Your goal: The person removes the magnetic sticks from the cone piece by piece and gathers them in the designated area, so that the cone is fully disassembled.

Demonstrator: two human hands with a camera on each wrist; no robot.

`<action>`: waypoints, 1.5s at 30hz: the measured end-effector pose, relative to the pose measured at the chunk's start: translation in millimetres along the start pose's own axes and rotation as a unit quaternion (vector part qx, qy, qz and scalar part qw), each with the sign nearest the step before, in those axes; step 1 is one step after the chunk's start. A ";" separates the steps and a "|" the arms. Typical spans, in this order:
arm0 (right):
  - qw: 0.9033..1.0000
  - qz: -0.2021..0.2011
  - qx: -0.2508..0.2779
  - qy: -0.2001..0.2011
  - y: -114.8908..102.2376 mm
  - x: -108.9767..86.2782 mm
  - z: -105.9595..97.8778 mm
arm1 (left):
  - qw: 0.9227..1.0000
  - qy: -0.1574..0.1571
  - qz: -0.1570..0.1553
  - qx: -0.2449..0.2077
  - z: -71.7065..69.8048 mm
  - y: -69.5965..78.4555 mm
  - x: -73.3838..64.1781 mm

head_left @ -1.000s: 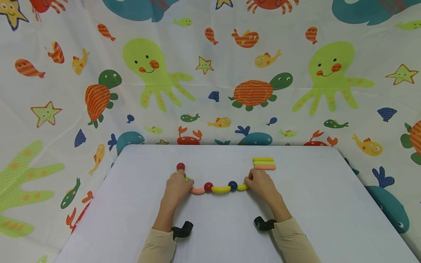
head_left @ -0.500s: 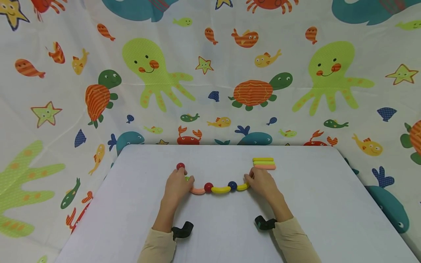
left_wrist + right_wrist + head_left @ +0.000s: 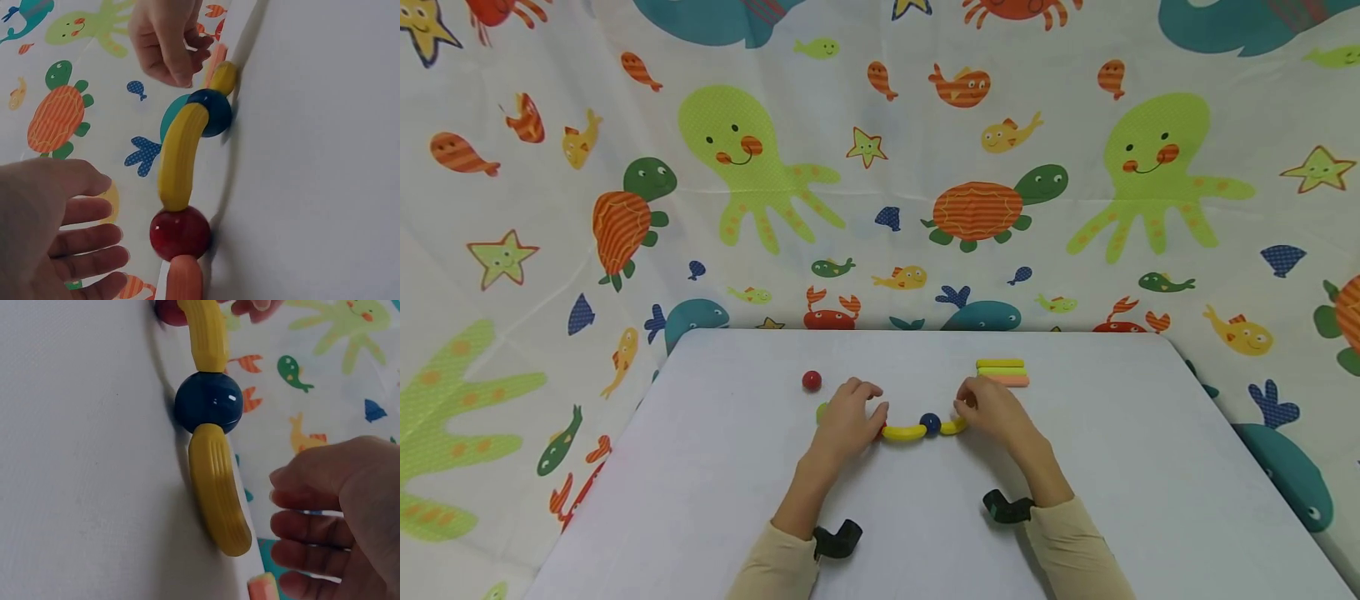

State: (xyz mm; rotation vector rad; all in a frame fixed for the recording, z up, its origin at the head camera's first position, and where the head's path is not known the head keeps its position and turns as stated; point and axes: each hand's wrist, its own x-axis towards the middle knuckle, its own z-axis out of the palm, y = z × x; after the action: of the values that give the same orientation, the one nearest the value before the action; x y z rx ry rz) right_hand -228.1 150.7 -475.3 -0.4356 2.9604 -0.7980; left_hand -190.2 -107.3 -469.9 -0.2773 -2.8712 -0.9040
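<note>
A chain of toy pieces lies across the white table: a salmon rod (image 3: 184,278), a red ball (image 3: 180,233), a curved yellow rod (image 3: 904,433), a blue ball (image 3: 930,424) and another curved yellow rod (image 3: 219,490). My left hand (image 3: 844,423), thumb and fingers spread around nothing, hovers at the chain's left part and hides the salmon rod in the head view. A green piece (image 3: 822,413) peeks out behind it. Beside the chain's right end, my right hand (image 3: 997,412) has loosely bent fingers with nothing between them.
A loose red ball (image 3: 811,381) sits farther back on the left. Three straight rods, yellow (image 3: 1000,363), lime and salmon (image 3: 1011,381), lie side by side behind the right hand. A sea-animal cloth (image 3: 880,183) hangs behind the white table (image 3: 1112,467).
My left hand has let go near the green piece and moved right along the chain to the red ball, uncovering the loose red ball. My right hand has shifted slightly up and left.
</note>
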 end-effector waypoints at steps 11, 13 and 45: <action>0.996 -0.077 0.012 -0.032 -2.7 -3.9 3.3 | 0.995 -0.048 0.090 0.000 21.7 14.4 -4.8; 0.995 -0.086 0.017 -0.042 -3.0 -4.7 3.8 | 0.994 -0.051 0.098 0.004 24.2 15.6 -5.4; 0.989 -0.105 -0.013 -0.101 -15.5 -3.6 17.3 | 0.992 -0.072 0.100 0.007 54.3 22.2 -14.7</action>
State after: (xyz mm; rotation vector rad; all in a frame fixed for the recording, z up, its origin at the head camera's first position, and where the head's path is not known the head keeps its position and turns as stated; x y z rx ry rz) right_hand -218.7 130.5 -482.7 -0.7904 2.7702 -0.6857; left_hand -174.3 -60.1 -504.3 -0.6392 -2.9083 -0.8577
